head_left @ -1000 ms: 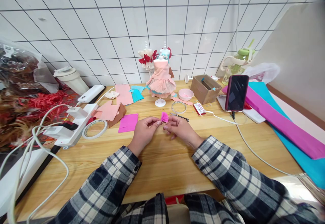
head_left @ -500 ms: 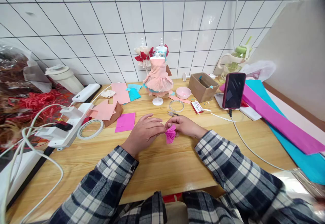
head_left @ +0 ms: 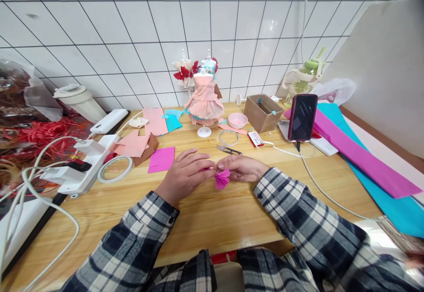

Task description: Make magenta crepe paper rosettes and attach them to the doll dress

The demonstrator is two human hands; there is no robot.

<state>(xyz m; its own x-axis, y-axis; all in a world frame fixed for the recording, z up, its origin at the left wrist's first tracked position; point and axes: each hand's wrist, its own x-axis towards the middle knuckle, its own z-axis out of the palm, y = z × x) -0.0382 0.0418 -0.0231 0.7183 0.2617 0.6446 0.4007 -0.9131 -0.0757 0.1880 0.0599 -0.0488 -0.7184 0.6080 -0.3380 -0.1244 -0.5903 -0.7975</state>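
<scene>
A small pleated magenta paper fan [head_left: 221,179] hangs low over the wooden table [head_left: 212,221], its narrow end pinched where the two hands meet. The left hand [head_left: 183,176] and the right hand [head_left: 243,168] both close their fingertips on that gathered end, so the pleats spread downward below the grip. A second ago the fan stood upward above the fingers; it has since been turned over and brought nearer the body, which suggests the gathered end is being worked. Just beyond the grip lie small scissors [head_left: 228,150] and a wire ring [head_left: 228,137]; to its left a flat magenta sheet [head_left: 161,159] and a tape roll [head_left: 115,169]; farther back stands a doll dress form [head_left: 203,102].
</scene>
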